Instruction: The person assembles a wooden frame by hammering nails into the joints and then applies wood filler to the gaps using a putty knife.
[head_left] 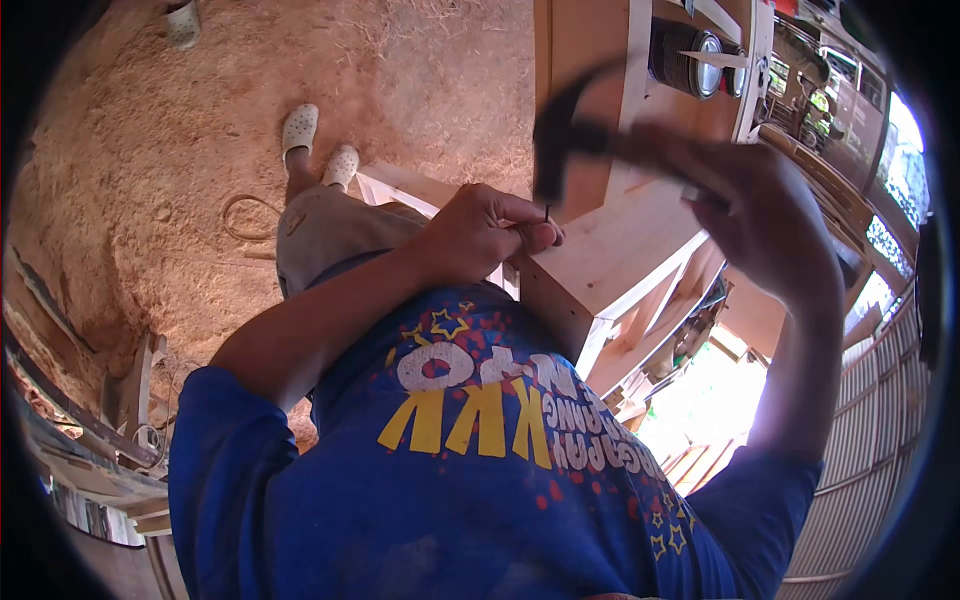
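Note:
My left hand (490, 235) pinches a thin dark nail (547, 214) between thumb and fingertips, its point at the edge of a pale wooden board (625, 245). In my right hand (765, 215) is a claw hammer (570, 140), gripped by its wooden handle. The hammer's dark head is smeared by motion and hangs close above the nail, apart from it as far as I can see. The board is part of a wooden frame in front of my body. My fingertips hide part of the nail.
Metal cans (700, 65) stand on the woodwork at the upper right. Corrugated sheeting (860, 480) runs along the right side. Below left is brown dirt ground (180, 220) with a loop of cord or hose (250, 215) on it. Wooden planks (140, 390) lie at the left.

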